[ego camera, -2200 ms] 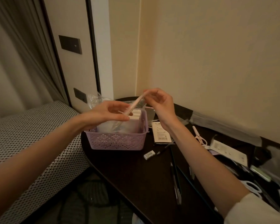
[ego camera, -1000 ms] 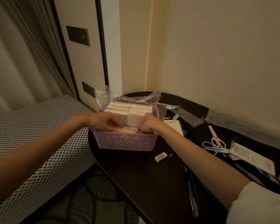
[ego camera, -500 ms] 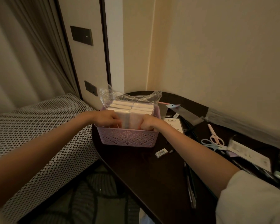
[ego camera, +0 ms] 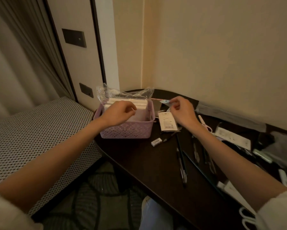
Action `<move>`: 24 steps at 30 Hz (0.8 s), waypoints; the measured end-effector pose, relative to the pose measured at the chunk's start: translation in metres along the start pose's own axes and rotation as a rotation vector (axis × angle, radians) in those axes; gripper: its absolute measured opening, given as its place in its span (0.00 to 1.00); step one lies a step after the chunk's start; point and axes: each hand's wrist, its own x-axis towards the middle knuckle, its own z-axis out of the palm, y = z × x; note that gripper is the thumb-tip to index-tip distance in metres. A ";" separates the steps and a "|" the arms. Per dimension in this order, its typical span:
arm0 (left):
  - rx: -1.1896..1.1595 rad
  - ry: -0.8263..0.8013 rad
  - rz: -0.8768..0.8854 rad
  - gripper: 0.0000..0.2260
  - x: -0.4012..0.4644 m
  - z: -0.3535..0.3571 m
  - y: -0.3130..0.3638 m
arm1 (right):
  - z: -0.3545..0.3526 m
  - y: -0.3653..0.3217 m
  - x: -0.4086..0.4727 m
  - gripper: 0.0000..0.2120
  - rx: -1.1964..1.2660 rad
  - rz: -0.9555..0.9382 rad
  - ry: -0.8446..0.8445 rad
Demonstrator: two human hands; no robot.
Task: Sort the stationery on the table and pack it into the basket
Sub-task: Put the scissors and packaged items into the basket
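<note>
A lilac plastic basket (ego camera: 126,131) stands at the table's left end and holds white packs (ego camera: 140,103) inside a clear plastic bag (ego camera: 123,92). My left hand (ego camera: 118,113) hovers over the basket with loosely curled fingers, and I see nothing in it. My right hand (ego camera: 181,112) is just right of the basket, its thumb and forefinger pinching the light-blue end (ego camera: 165,101) of a thin pink pen (ego camera: 156,99) behind the basket. A barcode card (ego camera: 167,121), a white eraser (ego camera: 156,141) and black pens (ego camera: 181,161) lie on the dark table (ego camera: 139,156).
Pink scissors (ego camera: 205,124), a white printed pack (ego camera: 232,137) and more blurred stationery crowd the table's right side. White scissor handles (ego camera: 245,219) show at the bottom right. A patterned cushion (ego camera: 31,138) lies left of the table; walls stand close behind.
Both hands have come up out of the basket. My right hand has moved right and back to the blue-tipped pen. My left hand has lifted a little above the packs.
</note>
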 end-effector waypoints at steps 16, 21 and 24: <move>-0.094 -0.164 0.231 0.15 0.023 0.108 0.138 | -0.125 0.163 -0.097 0.29 -0.484 0.374 -0.185; -0.152 -0.208 0.223 0.16 0.034 0.148 0.156 | -0.130 0.175 -0.079 0.36 -0.536 0.355 -0.330; -0.216 -0.209 0.187 0.17 0.050 0.162 0.160 | -0.127 0.181 -0.061 0.38 -0.511 0.351 -0.403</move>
